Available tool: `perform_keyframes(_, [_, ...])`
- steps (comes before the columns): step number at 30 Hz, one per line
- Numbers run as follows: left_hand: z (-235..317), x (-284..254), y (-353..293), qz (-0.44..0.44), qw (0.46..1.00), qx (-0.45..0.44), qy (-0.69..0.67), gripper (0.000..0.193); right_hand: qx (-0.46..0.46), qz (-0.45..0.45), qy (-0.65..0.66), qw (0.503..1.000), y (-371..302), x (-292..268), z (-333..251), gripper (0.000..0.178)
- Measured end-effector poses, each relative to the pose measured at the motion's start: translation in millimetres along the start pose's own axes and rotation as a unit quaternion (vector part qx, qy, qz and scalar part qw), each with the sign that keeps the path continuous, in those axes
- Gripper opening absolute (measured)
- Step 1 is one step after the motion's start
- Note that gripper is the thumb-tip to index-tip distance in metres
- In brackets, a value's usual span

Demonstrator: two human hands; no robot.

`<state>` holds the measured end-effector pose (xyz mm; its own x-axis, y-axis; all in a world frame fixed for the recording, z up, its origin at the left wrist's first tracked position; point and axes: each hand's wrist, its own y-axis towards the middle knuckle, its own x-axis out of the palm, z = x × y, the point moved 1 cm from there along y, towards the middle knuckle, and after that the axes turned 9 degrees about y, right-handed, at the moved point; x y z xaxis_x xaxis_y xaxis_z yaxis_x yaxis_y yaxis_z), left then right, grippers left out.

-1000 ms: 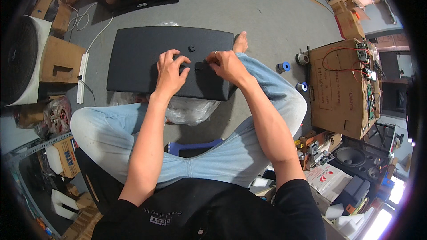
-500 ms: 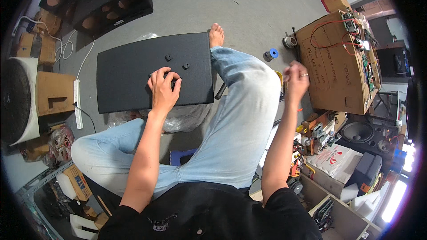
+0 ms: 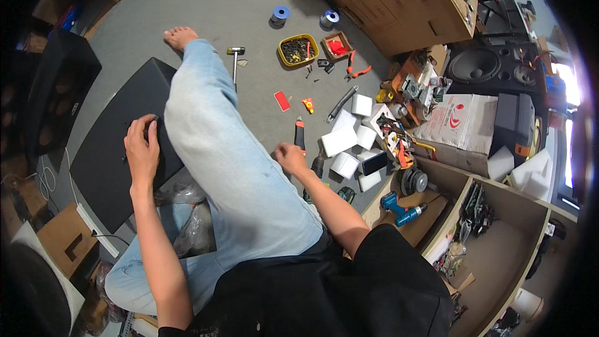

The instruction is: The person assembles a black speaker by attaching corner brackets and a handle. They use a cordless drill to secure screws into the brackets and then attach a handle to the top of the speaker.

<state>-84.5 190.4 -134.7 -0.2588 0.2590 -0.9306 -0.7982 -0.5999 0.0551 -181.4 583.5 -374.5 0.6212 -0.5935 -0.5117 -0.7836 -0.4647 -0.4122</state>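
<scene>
The black box (image 3: 103,156) lies at left, its right edge partly behind the leg (image 3: 218,143); the left hand (image 3: 142,150) rests on it with bent fingers; the right hand (image 3: 291,159) curls near the knife (image 3: 300,137); if either pinches something, I cannot tell; floor (image 3: 206,6) opens beyond the foot (image 3: 181,37); since the earlier frame, the right hand has lowered.

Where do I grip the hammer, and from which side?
Likely best: take the hammer by its slim handle, from the right; it lies exposed on the floor, head at the far end, the jeans leg crowding its left.
</scene>
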Motion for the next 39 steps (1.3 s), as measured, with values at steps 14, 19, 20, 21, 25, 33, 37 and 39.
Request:
perform_keyframes(14, [11,6,-2,0.029,0.996,0.057,-0.064,0.013,0.204,-0.088,-0.275,0.935,-162,-67,126,0.09])
perform_keyframes(19, [6,3,-22,-0.003,0.996,0.052,-0.066,0.029,0.157,-0.032,-0.152,0.975,-153,-77,130,0.077])
perform_keyframes(20, [8,3,-20,0.001,0.996,0.05,-0.069,0.028,0.149,-0.038,-0.108,0.982,-157,-92,119,0.075])
perform_keyframes(21, [5,2,-22,0.004,0.997,0.042,-0.069,0.028,0.153,-0.061,-0.069,0.984,-159,-106,108,0.072])
perform_keyframes(25, [-1,10,-25,0.015,0.998,0.052,-0.027,0.028,0.261,-0.149,0.076,0.951,-177,-175,30,0.05])
perform_keyframes(33, [34,-21,-37,-0.088,0.853,-0.145,-0.493,0.025,0.099,-0.067,0.459,0.88,-197,-231,-177,0.055])
perform_keyframes(37, [23,-29,-51,-0.064,0.815,-0.147,-0.556,0.029,-0.029,-0.089,0.395,0.914,-171,-230,-230,0.06])
perform_keyframes(39, [21,-24,-53,-0.053,0.814,-0.139,-0.562,0.028,0.002,-0.111,0.423,0.899,-168,-227,-241,0.061])
